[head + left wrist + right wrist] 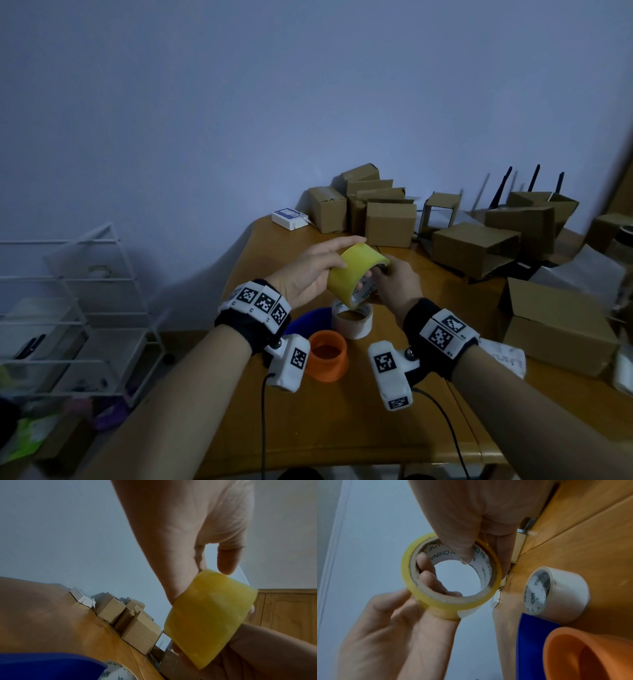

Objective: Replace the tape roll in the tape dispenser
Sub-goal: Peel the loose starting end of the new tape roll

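A yellow tape roll [352, 275] is held up over the wooden table [342, 418]. My left hand [349, 255] grips its outer face, thumb on one side and fingers on the other. My right hand [378, 274] pinches the roll's rim. In the right wrist view the right thumb [462, 547] lies inside the printed cardboard core of the yellow roll [426, 601]. A white tape roll [352, 323] lies on the table just below. Next to it stand an orange plastic piece [327, 356] and a blue one [308, 322].
Several brown cardboard boxes [390, 224] crowd the table's back and right side, with a larger box [558, 329] near my right arm. A small white device [291, 217] sits at the far left corner. A white wire rack [78, 308] stands left of the table.
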Available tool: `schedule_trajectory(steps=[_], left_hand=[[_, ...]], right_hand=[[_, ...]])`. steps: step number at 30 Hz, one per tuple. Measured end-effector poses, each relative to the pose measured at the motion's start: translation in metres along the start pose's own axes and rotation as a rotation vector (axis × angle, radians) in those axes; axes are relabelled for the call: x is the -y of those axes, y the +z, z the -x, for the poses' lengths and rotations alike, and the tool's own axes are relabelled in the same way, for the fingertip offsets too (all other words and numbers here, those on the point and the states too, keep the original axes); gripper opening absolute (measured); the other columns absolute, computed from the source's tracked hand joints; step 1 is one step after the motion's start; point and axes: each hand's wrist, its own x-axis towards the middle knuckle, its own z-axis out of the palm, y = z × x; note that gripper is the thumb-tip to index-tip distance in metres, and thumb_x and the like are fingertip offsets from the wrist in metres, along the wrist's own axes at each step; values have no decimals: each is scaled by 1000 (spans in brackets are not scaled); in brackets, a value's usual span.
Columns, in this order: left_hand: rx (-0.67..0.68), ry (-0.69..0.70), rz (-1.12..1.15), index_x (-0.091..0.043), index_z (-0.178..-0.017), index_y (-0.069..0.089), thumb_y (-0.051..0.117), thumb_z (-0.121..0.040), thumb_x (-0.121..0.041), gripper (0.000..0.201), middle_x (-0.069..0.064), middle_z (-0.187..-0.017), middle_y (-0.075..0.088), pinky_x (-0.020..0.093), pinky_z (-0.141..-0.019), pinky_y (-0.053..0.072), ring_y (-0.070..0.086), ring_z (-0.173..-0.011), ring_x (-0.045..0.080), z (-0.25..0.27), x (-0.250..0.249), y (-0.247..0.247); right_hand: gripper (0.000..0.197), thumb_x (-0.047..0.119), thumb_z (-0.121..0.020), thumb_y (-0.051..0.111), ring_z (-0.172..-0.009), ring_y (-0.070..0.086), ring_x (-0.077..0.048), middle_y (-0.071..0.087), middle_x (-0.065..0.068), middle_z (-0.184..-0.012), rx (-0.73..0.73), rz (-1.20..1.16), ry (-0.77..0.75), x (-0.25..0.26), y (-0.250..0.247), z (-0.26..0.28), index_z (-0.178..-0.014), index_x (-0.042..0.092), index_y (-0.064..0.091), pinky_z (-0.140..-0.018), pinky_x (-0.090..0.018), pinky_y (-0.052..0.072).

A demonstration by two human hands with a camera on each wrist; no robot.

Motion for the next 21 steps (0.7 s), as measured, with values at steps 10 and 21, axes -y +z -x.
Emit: schedule_trajectory(steps=[10, 21], left_hand=[[2, -16, 4, -5, -146, 40, 34, -96, 11, 52, 30, -104, 63, 35, -80, 58, 67, -87, 30, 1, 0, -3], [-84, -6, -81, -9, -135, 56, 43, -100, 0, 38, 26, -102, 65, 33, -71, 59, 69, -81, 26, -5, 4, -7]], right_hand=[[12, 25, -91, 53, -89, 68, -29, 71, -8, -90, 15, -105, 78, 0, 2, 0, -87, 26, 65, -79, -50, 59], [24, 24, -92, 52, -95, 67, -27, 69, -4, -96, 30, 64, -56, 1, 4, 1, -111, 25, 67, -77, -48, 59]])
